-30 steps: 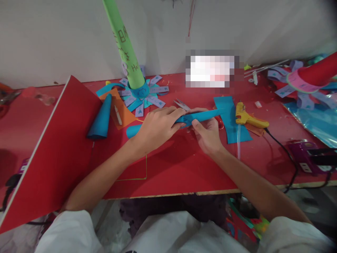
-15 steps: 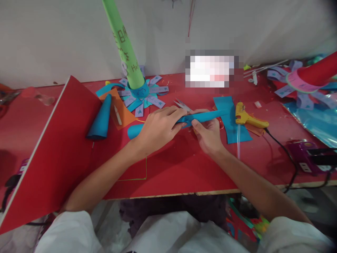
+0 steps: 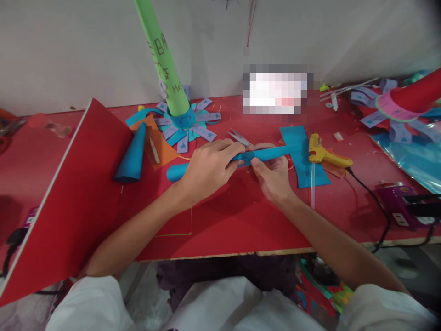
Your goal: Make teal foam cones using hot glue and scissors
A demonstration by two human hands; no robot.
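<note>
A long blue paper strip (image 3: pixel 272 153) is held between both hands above the red table. My left hand (image 3: pixel 215 165) is closed on it, with a rounded blue end (image 3: pixel 177 172) showing past the left side of the hand. My right hand (image 3: pixel 274 172) pinches the strip from below, thumb on top. Just behind the hands lie scissors (image 3: pixel 240 138), their blades pointing to the upper left and handles mostly hidden. Right of my right hand, a larger blue paper piece (image 3: pixel 312 177) lies flat beside a yellow glue gun (image 3: pixel 327 156).
A blue paper cone (image 3: pixel 132 158) stands by an orange sheet (image 3: pixel 161 147) and a tilted red board (image 3: pixel 79 184). Behind rises a green paper tube (image 3: pixel 165 64) with a lilac-petalled base. A purple power strip (image 3: pixel 396 204) and a glue-gun cord are at right.
</note>
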